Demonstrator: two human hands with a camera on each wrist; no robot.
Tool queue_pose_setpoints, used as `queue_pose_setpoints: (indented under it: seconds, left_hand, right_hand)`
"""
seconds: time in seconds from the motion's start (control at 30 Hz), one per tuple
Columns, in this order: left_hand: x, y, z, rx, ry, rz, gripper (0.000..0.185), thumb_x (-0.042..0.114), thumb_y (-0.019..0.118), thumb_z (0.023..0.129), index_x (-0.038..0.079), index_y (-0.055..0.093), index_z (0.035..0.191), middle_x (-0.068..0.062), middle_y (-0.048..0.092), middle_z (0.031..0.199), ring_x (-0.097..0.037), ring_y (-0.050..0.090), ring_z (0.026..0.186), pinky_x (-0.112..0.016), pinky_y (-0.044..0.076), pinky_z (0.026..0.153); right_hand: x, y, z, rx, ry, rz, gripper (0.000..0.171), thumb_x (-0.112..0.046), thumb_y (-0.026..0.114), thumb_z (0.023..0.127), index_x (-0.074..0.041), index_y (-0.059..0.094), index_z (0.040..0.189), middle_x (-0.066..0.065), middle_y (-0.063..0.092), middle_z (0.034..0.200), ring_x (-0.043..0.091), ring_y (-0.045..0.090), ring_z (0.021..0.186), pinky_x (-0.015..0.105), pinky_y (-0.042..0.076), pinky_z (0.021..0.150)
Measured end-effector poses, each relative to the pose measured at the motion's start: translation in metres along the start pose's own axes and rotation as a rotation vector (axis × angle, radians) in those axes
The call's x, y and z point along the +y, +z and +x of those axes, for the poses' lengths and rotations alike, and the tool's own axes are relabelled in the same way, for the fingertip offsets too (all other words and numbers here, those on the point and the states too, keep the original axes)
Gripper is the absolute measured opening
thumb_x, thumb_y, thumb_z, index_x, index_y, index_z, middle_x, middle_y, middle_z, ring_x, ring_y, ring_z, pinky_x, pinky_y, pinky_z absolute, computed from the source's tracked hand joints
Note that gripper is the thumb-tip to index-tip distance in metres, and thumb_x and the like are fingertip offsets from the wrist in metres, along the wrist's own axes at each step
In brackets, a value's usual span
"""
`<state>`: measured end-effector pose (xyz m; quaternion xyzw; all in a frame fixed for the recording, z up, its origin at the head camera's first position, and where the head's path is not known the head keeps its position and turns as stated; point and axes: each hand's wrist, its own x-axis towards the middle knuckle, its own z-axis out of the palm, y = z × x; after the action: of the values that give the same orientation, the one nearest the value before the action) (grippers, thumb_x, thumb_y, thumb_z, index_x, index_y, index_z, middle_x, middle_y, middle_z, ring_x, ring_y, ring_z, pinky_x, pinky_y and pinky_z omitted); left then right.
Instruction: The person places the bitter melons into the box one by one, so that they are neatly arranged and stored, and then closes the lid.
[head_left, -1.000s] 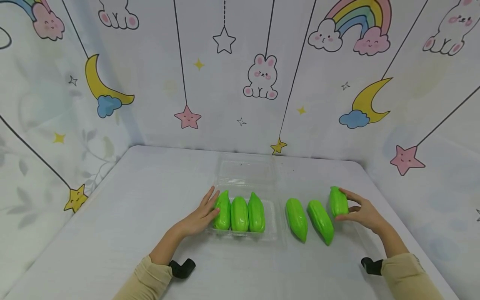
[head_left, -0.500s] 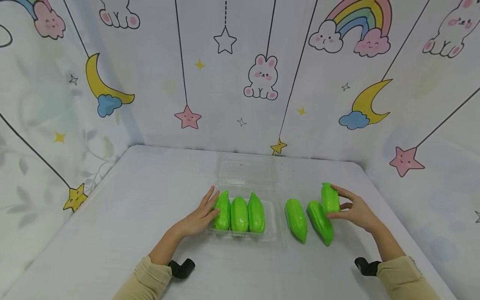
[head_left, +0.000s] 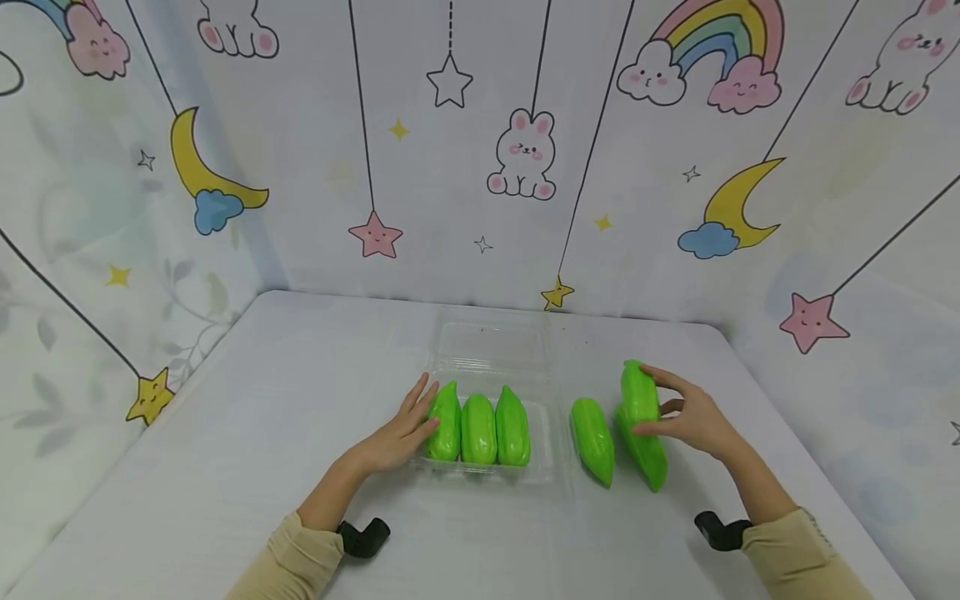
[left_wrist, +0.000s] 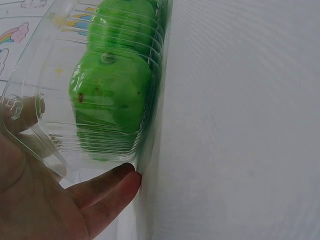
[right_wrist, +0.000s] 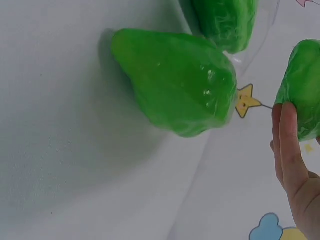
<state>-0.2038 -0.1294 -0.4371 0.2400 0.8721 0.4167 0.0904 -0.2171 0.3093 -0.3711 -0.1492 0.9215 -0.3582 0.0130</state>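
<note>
Green gourd (head_left: pixel 639 392): glossy, bright green, plump with a pointed end, wrapped in shiny film that shows in the right wrist view (right_wrist: pixel 304 95). Fingers (head_left: pixel 660 379) of the right hand (head_left: pixel 686 417) curled round it, thumb below, gripping it end-up above the counter (head_left: pixel 225 467), just over a second gourd (head_left: pixel 647 454) lying flat. Third gourd (head_left: pixel 592 429) lies just left of that one, apart from the tray.

Left hand (head_left: pixel 397 433): fingers (head_left: pixel 420 396) straight and relaxed, resting against the left wall of a clear plastic tray (head_left: pixel 543 454), holding nothing. Left wrist view shows fingertips (left_wrist: pixel 117 182) touching the tray's ribbed side (left_wrist: pixel 30 135).

Tray holds three gourds (head_left: pixel 478 427) side by side, touching, points away from the person. Its clear lid (head_left: pixel 491 340) lies open behind it.

Beyond: wall sheet (head_left: pixel 480 150) printed with rabbits, moons, stars and rainbows. Beige sleeves on both arms.
</note>
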Motion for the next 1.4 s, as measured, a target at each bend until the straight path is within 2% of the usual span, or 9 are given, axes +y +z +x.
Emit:
queue_pose_setpoints:
  seconds: [0.63, 1.0, 1.4]
  left_hand:
    - [-0.001, 0.0, 0.001, -0.001, 0.008, 0.003, 0.059, 0.03, 0.032, 0.101, 0.011, 0.002, 0.148, -0.011, -0.015, 0.151, -0.032, -0.006, 0.137, -0.058, 0.014, 0.104]
    - [-0.001, 0.0, 0.0, 0.002, 0.007, -0.006, 0.058, 0.029, 0.033, 0.101, 0.011, 0.002, 0.148, -0.011, -0.015, 0.151, -0.032, -0.006, 0.137, -0.058, 0.013, 0.104]
    - [-0.001, 0.0, 0.0, 0.008, 0.012, 0.006, 0.058, 0.028, 0.033, 0.101, 0.007, 0.004, 0.147, -0.013, -0.014, 0.151, -0.033, -0.005, 0.137, -0.058, 0.014, 0.104]
  right_hand:
    - [-0.037, 0.028, 0.01, -0.01, 0.004, 0.029, 0.094, -0.031, 0.085, 0.062, -0.013, 0.036, 0.141, 0.021, 0.04, 0.13, 0.027, 0.06, 0.089, 0.032, 0.049, 0.064]
    - [-0.054, 0.049, 0.015, -0.046, -0.048, 0.103, 0.095, -0.03, 0.087, 0.059, -0.013, 0.039, 0.139, 0.019, 0.04, 0.133, 0.021, 0.06, 0.085, 0.025, 0.052, 0.067]
    - [-0.065, 0.071, 0.019, -0.074, -0.133, 0.045, 0.095, -0.036, 0.086, 0.057, -0.009, 0.043, 0.136, 0.016, 0.047, 0.129, 0.019, 0.062, 0.082, 0.024, 0.052, 0.065]
